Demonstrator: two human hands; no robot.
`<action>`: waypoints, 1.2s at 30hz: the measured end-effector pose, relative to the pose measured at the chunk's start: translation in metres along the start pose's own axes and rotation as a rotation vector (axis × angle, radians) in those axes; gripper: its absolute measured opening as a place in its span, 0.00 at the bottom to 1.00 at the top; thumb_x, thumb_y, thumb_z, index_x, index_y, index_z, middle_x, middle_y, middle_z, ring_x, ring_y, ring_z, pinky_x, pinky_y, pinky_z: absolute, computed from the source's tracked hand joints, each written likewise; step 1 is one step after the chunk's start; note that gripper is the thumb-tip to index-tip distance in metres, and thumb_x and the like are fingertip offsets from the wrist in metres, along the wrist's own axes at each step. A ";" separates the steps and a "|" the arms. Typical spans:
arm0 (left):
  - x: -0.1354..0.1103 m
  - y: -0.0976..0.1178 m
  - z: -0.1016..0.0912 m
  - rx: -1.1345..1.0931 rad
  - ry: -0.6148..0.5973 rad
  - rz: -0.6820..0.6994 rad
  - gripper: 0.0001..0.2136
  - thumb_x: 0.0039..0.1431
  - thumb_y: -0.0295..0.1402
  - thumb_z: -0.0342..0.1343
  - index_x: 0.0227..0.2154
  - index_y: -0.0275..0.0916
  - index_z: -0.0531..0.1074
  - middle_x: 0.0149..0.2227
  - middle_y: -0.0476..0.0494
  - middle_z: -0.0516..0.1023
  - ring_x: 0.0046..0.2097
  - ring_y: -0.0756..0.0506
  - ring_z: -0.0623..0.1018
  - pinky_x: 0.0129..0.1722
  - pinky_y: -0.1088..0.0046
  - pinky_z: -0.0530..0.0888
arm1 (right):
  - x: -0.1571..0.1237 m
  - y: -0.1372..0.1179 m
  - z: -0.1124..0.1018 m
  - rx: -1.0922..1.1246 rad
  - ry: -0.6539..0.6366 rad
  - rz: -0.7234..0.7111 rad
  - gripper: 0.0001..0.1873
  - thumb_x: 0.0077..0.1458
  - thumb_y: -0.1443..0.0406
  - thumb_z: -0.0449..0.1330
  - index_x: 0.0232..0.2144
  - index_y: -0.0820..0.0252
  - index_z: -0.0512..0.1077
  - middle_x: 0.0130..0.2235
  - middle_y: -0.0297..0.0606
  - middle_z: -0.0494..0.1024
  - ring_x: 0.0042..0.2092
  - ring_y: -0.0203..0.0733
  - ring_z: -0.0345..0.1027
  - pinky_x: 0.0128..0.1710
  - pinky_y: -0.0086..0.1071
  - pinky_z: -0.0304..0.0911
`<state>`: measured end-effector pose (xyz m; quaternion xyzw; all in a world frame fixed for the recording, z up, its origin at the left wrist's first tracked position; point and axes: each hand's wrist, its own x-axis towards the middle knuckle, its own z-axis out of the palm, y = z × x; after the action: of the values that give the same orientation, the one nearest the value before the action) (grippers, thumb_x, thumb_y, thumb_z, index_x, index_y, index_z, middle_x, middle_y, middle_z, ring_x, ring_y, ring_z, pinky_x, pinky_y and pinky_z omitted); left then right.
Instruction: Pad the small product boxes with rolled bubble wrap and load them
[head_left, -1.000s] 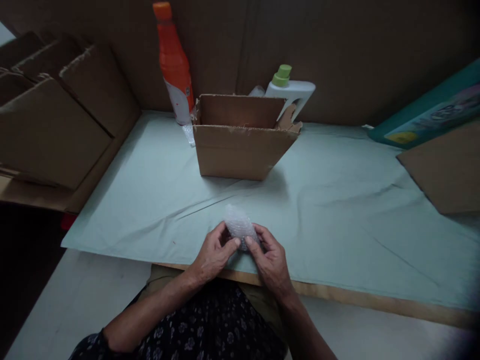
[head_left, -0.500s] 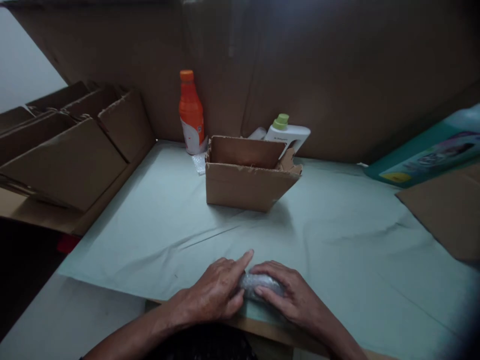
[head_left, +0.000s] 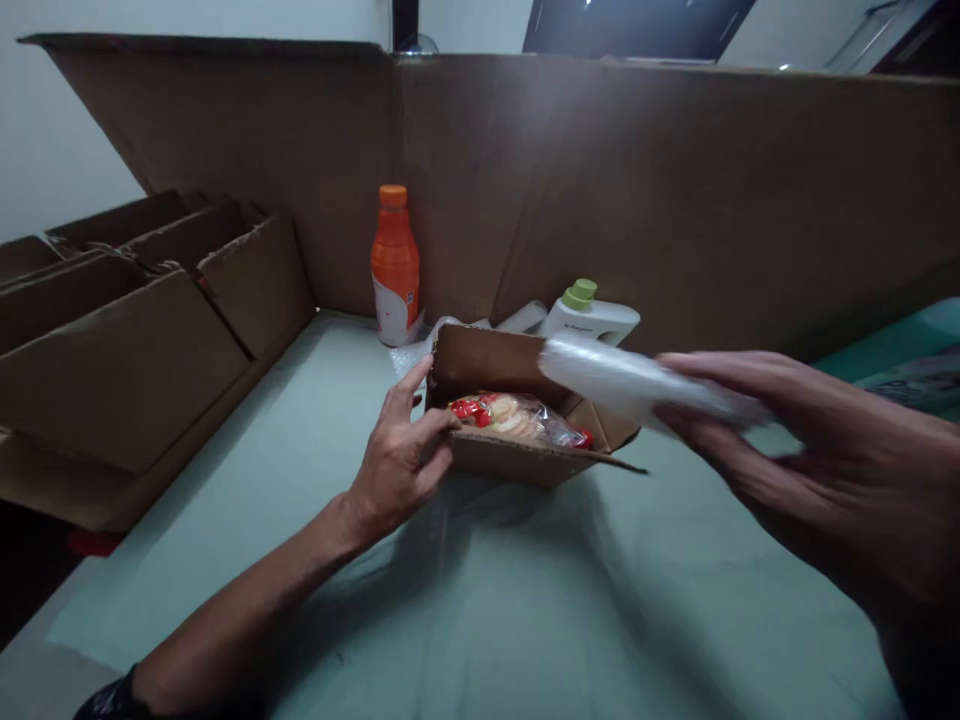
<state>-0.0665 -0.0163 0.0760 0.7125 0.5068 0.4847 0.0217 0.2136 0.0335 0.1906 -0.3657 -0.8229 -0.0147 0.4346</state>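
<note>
Quickly, left to right on my head feed: brown cardboard boxes (head_left: 112, 380) with open tops stand along the left edge of the pale green cloth (head_left: 517, 600), bit of something red (head_left: 94, 542) below them. Next, orange bottle (head_left: 395, 265), upright near the cardboard wall (head_left: 637, 180), white label low on it, bubble wrap (head_left: 409, 357) by its base. My left hand (head_left: 401, 455) sits at the open carton's left front corner, fingers parted, one along the left edge, thumb at the front rim; I can't tell whether they clamp the cardboard. Inside the carton (head_left: 517, 462) I see a clear packet (head_left: 517, 415) with red print and pale round pieces, lying along the front wall. Behind the carton, a white roll-like item (head_left: 523, 318), partly hidden, then a white bottle (head_left: 589, 322) with a green cap, base blocked from my view. Bubble-wrapped bundle (head_left: 607, 375) hangs above the carton's right side, far end overlapping the opening; I have it pinched between thumb and fingers of my right hand (head_left: 810, 440), both motion-blurred. Far right, teal container (head_left: 922, 345), partly behind that hand, cut off by the frame.
</note>
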 end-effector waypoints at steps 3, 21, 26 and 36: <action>-0.013 -0.001 0.005 -0.057 0.020 0.005 0.15 0.56 0.19 0.55 0.42 0.42 0.75 0.74 0.41 0.48 0.71 0.33 0.59 0.59 0.50 0.74 | 0.044 0.006 0.044 -0.093 -0.323 -0.341 0.14 0.69 0.58 0.53 0.47 0.45 0.78 0.44 0.36 0.81 0.38 0.42 0.74 0.34 0.37 0.68; -0.025 -0.006 0.007 -0.108 0.035 -0.030 0.22 0.60 0.22 0.57 0.56 0.45 0.68 0.72 0.37 0.52 0.67 0.34 0.67 0.60 0.49 0.74 | 0.067 0.014 0.118 0.004 -0.815 -0.288 0.26 0.56 0.70 0.63 0.58 0.56 0.73 0.52 0.39 0.81 0.51 0.45 0.75 0.49 0.37 0.69; -0.050 -0.011 0.002 -0.250 0.081 -0.272 0.41 0.59 0.34 0.63 0.71 0.52 0.47 0.70 0.34 0.56 0.64 0.32 0.70 0.58 0.46 0.76 | -0.006 0.018 0.019 0.034 -0.186 0.188 0.13 0.63 0.65 0.57 0.47 0.57 0.78 0.48 0.38 0.82 0.48 0.43 0.76 0.49 0.38 0.70; -0.051 -0.020 0.040 -0.500 -0.010 -0.696 0.42 0.53 0.38 0.63 0.69 0.47 0.51 0.70 0.33 0.56 0.68 0.32 0.63 0.60 0.50 0.71 | -0.121 0.062 0.085 0.435 -0.256 0.613 0.41 0.46 0.57 0.69 0.62 0.56 0.65 0.59 0.49 0.75 0.57 0.56 0.71 0.51 0.47 0.70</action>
<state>-0.0526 -0.0264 0.0105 0.4741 0.5837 0.5530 0.3587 0.2348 0.0365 0.0321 -0.4925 -0.7070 0.3363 0.3801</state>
